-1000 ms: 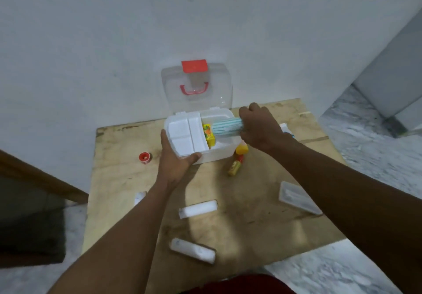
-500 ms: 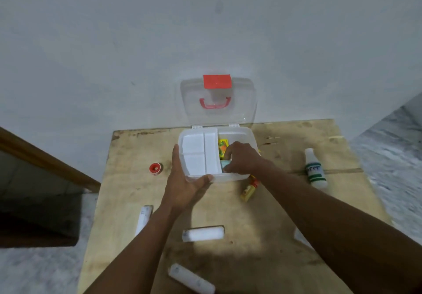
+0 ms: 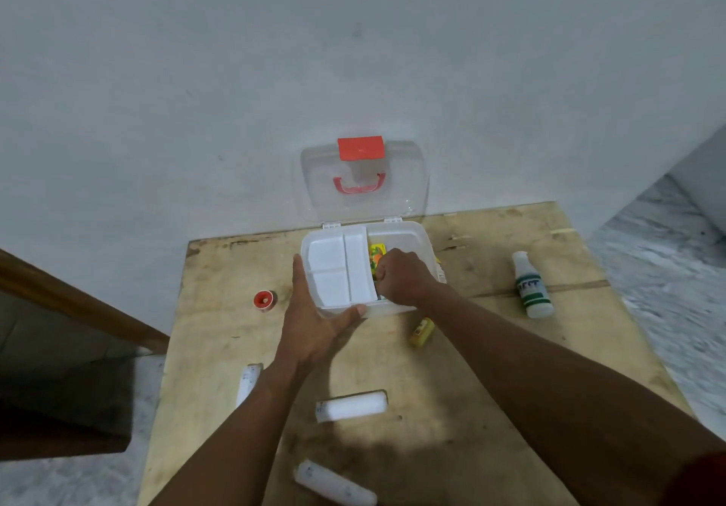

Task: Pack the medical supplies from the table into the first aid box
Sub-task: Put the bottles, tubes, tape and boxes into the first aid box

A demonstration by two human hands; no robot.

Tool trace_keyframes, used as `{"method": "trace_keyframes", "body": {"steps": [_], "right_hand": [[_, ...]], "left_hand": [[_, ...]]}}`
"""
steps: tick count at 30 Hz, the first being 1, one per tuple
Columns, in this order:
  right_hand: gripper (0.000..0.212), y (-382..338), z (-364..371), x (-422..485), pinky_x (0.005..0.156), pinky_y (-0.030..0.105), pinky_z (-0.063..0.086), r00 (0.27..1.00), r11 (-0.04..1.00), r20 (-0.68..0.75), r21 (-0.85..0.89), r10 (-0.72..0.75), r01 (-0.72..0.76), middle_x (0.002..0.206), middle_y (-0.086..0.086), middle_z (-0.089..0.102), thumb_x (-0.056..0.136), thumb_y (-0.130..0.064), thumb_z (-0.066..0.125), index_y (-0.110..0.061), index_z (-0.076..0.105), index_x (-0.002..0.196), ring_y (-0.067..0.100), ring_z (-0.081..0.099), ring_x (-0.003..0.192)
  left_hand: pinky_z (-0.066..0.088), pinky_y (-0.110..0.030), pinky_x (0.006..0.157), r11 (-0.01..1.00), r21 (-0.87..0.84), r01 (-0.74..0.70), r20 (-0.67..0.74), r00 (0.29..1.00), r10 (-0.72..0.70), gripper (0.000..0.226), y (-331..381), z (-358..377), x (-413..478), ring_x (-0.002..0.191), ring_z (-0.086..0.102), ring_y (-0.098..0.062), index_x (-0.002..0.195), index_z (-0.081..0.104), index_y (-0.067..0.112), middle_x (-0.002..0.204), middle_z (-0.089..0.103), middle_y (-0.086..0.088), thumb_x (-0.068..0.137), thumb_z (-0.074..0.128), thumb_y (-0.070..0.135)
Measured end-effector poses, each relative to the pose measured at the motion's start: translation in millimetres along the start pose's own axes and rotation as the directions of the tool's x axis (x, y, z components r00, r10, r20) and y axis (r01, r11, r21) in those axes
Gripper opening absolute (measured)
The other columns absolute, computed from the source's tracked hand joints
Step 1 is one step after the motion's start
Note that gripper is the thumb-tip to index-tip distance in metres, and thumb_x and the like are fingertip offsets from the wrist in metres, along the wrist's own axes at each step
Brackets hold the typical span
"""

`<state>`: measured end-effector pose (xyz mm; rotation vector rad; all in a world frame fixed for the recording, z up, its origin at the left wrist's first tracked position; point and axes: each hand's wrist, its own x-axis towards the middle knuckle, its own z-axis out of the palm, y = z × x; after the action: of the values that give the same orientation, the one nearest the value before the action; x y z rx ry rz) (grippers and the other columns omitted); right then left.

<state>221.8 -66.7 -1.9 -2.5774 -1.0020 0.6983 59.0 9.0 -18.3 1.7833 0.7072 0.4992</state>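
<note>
Head view: bottle [image 3: 531, 285] label unreadable

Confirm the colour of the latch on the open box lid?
Red latch, matching the red handle below it; the head view shows it best.

First aid box [image 3: 400, 230]: white base, clear lid, red latch and handle; bottle [image 3: 531, 285]: white, green-banded label; tube [image 3: 421, 332]: yellow; tape roll [image 3: 264, 300]: red; bench [image 3: 491, 368]: tan, dark-stained

A scuffed plywood table [image 3: 491, 368] stands against a plain pale grey wall [image 3: 275, 73]. Grey marbled floor [image 3: 668, 270] shows at right; dark wooden furniture [image 3: 59, 368] sits at left.
</note>
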Motion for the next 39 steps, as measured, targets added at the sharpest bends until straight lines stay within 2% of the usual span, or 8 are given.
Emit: {"method": "trace_keyframes", "body": {"steps": [4,8,10,12,18,25,34,39], "right_hand": [[0.012,1.8,-11.0,-23.5,0.072,0.034,0.052,0.983,0.999,-0.177,-0.034,-0.045,0.040,0.089,0.013,0.071,0.082,-0.008,0.058,-0.005,0.068,0.086,0.033,0.067,0.087],[0.022,17.0,-24.3,-62.9,0.087,0.034,0.044,0.939,0.995,-0.335,-0.076,-0.082,0.059,0.107,0.013,0.070,0.089,-0.019,0.059,-0.012,0.070,0.107,0.033,0.061,0.102],[0.024,31.2,-26.1,-84.8,0.087,0.034,0.043,0.934,0.998,-0.356,-0.065,-0.030,0.007,0.108,0.015,0.068,0.089,-0.020,0.060,-0.011,0.069,0.110,0.033,0.059,0.104],[0.027,50.5,-23.4,-105.7,0.087,0.035,0.044,0.945,0.996,-0.326,-0.066,0.036,-0.060,0.108,0.015,0.067,0.087,-0.022,0.063,-0.011,0.068,0.111,0.033,0.060,0.104],[0.044,114.2,-10.6,-160.7,0.099,0.042,0.045,0.963,0.954,-0.127,-0.153,0.239,-0.257,0.124,0.012,0.058,0.087,-0.036,0.066,-0.016,0.056,0.125,0.032,0.051,0.119],[0.075,169.2,-6.0,-200.2,0.096,0.046,0.046,0.943,0.903,0.043,-0.306,0.330,-0.302,0.134,0.010,0.047,0.076,-0.044,0.077,-0.018,0.040,0.137,0.032,0.045,0.122],[0.057,203.7,-0.4,-212.6,0.093,0.042,0.044,0.963,0.926,0.020,-0.281,0.270,-0.254,0.130,0.018,0.045,0.086,-0.031,0.069,-0.007,0.043,0.130,0.036,0.046,0.117],[0.065,182.7,-10.1,-203.4,0.090,0.044,0.049,0.965,0.953,-0.039,-0.148,0.260,-0.263,0.127,0.015,0.043,0.083,-0.034,0.071,-0.021,0.038,0.138,0.036,0.055,0.111]], "left_hand": [[0.049,-0.008,0.076,1.000,0.014,-0.006,-0.012,1.000,0.006,0.092,-5.3,-1.7,0.7,0.107,0.056,0.011,0.140,0.030,0.033,0.119,0.056,0.025,0.069,0.089,0.023],[0.049,-0.029,0.091,1.000,-0.008,-0.006,-0.023,1.000,0.006,0.100,-8.8,-0.5,-2.6,0.113,0.058,-0.008,0.144,0.025,0.035,0.128,0.055,0.017,0.069,0.089,0.025],[0.047,-0.020,0.089,1.000,-0.021,-0.009,-0.016,1.000,0.009,0.098,-9.5,1.4,-4.7,0.111,0.056,-0.002,0.145,0.025,0.035,0.126,0.053,0.021,0.071,0.087,0.022],[0.045,-0.010,0.085,0.999,-0.024,-0.027,-0.003,1.000,0.027,0.093,-11.0,2.3,-4.7,0.108,0.055,0.008,0.143,0.027,0.033,0.122,0.053,0.028,0.073,0.086,0.018],[0.043,-0.041,0.108,1.000,-0.020,0.021,0.002,1.000,-0.021,0.101,-12.2,1.5,-0.3,0.123,0.050,-0.012,0.148,0.024,0.023,0.135,0.048,0.009,0.071,0.088,0.019],[0.042,-0.044,0.110,0.999,0.013,0.043,-0.006,0.999,-0.043,0.100,-13.2,2.5,1.8,0.128,0.047,-0.014,0.145,0.028,0.022,0.141,0.046,0.004,0.068,0.090,0.022],[0.044,-0.051,0.107,0.998,0.057,0.037,0.025,0.999,-0.039,0.097,-12.1,1.4,6.8,0.130,0.046,-0.019,0.144,0.029,0.016,0.142,0.045,-0.001,0.069,0.090,0.020],[0.044,-0.048,0.107,0.998,0.034,0.049,0.015,0.999,-0.050,0.095,-7.7,3.2,4.0,0.129,0.045,-0.017,0.145,0.028,0.016,0.141,0.043,0.001,0.071,0.088,0.013]]}}
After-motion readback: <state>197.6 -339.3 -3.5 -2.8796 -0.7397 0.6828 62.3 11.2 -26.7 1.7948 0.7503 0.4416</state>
